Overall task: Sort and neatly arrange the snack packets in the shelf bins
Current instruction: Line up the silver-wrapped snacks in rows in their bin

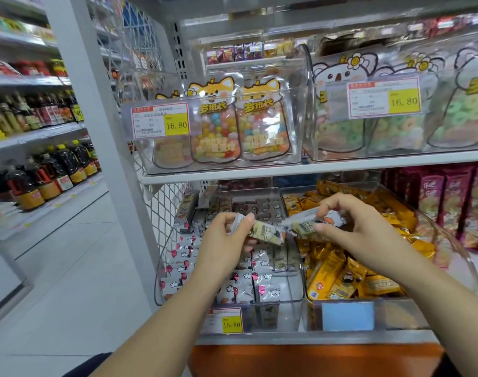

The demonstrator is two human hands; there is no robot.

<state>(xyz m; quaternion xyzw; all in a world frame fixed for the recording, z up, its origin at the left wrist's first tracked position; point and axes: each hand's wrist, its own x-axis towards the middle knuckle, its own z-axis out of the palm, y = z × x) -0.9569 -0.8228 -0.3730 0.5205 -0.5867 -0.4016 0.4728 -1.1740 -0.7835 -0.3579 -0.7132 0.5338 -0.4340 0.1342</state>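
My left hand (227, 232) and right hand (349, 221) each pinch a small pale printed snack packet (267, 232) above the clear plastic bin (292, 317) of grey packets.

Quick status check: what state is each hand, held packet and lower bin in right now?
left hand: pinching a pale snack packet
right hand: pinching a second pale packet
grey-packet bin: open-topped, packets mostly in rows
yellow-packet bin: open-topped, packets jumbled

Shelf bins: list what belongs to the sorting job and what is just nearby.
Part of the job:
- left hand and right hand, each holding a white packet
- white packet bin
- yellow packet bin

Just nearby:
- candy bags
- sauce bottles
- price tags
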